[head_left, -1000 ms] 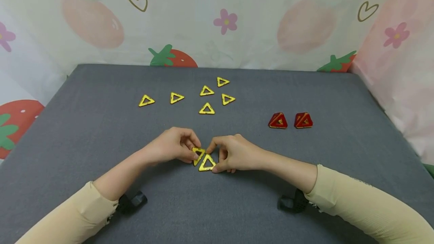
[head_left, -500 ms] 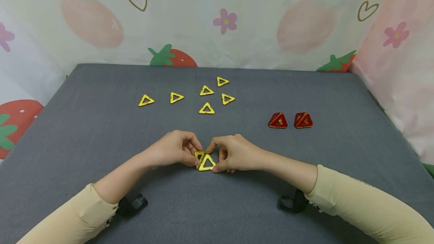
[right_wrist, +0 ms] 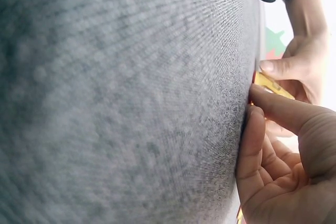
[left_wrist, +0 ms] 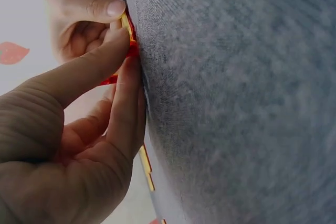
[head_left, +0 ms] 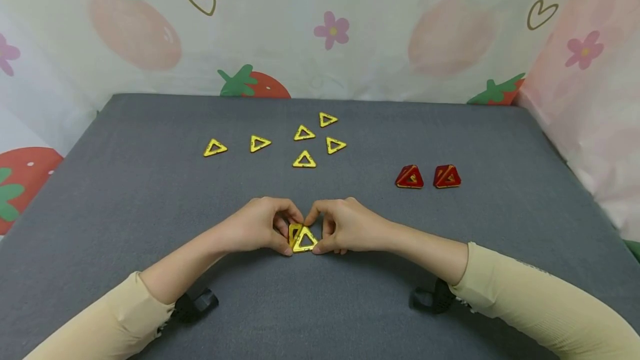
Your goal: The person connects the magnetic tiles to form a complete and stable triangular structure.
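Note:
In the head view, my left hand (head_left: 260, 225) pinches a yellow triangular magnetic tile (head_left: 291, 231) between thumb and fingers. That tile stands tilted up from the cloth, its lower edge along the left side of a second yellow triangular tile (head_left: 303, 249) lying flat. Thumb and index finger of my right hand (head_left: 352, 226) grip the flat tile at its top and lower right corners. In the right wrist view, the raised tile (right_wrist: 273, 84) slants away from the table beside the left thumb. Fingers hide much of both tiles in the left wrist view, where red edges show.
Several loose yellow triangular tiles (head_left: 304, 166) lie flat toward the back of the grey cloth-covered table (head_left: 150, 193). To the right stand two red pyramid-like pieces, one red piece (head_left: 409, 176) left of the other red piece (head_left: 447, 176). A patterned curtain (head_left: 370, 26) hangs behind.
My left hand has moved slightly right and toward me, bringing its tile against the flat one. That tile has tipped up more steeply. The right hand has stayed still.

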`<state>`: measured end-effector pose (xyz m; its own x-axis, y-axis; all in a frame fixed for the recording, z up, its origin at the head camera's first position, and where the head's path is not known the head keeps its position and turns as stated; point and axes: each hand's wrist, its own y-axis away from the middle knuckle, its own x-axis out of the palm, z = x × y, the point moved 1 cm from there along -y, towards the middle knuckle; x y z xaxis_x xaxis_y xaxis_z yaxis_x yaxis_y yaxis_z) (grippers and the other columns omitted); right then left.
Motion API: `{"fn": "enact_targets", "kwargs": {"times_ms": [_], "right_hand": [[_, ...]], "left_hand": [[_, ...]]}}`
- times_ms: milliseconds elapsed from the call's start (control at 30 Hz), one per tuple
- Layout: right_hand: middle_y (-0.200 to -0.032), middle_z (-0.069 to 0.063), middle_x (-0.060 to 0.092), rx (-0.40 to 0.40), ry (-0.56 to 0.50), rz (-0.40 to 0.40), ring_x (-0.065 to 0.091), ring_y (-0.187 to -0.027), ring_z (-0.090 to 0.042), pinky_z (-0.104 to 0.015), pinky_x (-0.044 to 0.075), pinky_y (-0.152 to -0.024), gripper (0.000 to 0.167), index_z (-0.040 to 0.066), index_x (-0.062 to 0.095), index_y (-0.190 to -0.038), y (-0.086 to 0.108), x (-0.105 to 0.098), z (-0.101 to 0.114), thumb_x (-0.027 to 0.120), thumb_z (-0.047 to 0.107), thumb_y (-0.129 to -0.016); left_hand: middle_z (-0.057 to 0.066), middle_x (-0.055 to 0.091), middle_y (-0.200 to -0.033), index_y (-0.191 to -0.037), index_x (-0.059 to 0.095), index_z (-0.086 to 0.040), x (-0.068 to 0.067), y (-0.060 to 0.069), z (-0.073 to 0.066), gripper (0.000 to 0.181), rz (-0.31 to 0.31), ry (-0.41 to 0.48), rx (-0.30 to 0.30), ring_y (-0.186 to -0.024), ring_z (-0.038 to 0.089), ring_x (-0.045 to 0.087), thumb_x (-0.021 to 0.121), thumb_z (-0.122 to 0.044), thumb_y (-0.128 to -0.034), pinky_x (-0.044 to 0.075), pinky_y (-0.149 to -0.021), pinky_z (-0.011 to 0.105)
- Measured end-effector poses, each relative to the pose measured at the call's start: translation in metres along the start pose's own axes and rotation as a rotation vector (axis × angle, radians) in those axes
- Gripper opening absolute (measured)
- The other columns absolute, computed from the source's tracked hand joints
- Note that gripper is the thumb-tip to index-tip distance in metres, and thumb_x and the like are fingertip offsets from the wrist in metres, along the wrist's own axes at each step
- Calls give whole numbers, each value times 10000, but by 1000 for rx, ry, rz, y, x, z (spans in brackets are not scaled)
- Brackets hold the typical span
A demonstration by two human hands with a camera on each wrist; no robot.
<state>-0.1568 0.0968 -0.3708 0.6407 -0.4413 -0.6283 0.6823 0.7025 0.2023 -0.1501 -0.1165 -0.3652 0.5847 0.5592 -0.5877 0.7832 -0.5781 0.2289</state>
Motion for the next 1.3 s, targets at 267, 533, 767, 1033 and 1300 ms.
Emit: {"fn": "enact_targets", "kwargs": {"times_ms": [267, 533, 767, 1033, 1300], "right_hand": [[-668, -5, 678, 22, -12, -1, 628, -498, -103, -281, 549, -504, 345, 110, 620, -1077, 0, -2, 1, 823, 176, -805], [-668, -9, 680, 22, -11, 10, 628, -497, -102, -273, 553, -506, 326, 100, 616, -1057, -1, -2, 1, 817, 177, -812], [-665, -9, 681, 16, -7, 11, 625, -494, -97, -265, 550, -500, 324, 96, 618, -1052, 0, -3, 3, 818, 175, -810], [-664, -13, 684, 20, -17, 18, 630, -497, -100, -267, 551, -498, 330, 97, 620, -1058, 0, -4, 2, 820, 180, -809], [-714, -10, 701, 5, -18, 15, 641, -542, -126, -280, 560, -547, 297, 107, 653, -1079, -1, -15, -2, 792, 217, -841]], "left_hand": [[73, 666, -988, -1086, 673, -62, 2, 0, 0, 434, -34, -43, 30, -772, 68, 630, 877, -54, -703, 530, -656, 220], [45, 708, -854, -1056, 667, -74, 2, 1, -1, 409, -35, -18, 40, -731, 62, 651, 873, -51, -704, 542, -632, 242], [42, 719, -836, -1056, 667, -75, 2, 0, 0, 410, -23, 4, 33, -735, 74, 661, 870, -40, -702, 557, -641, 255], [39, 711, -845, -1058, 652, -95, 3, -1, 1, 406, -12, -9, 1, -743, 86, 655, 864, -52, -715, 551, -661, 272], [29, 706, -861, -1054, 654, -115, 4, -1, 2, 403, -8, -9, 4, -754, 82, 651, 868, -70, -717, 552, -669, 275]]}}
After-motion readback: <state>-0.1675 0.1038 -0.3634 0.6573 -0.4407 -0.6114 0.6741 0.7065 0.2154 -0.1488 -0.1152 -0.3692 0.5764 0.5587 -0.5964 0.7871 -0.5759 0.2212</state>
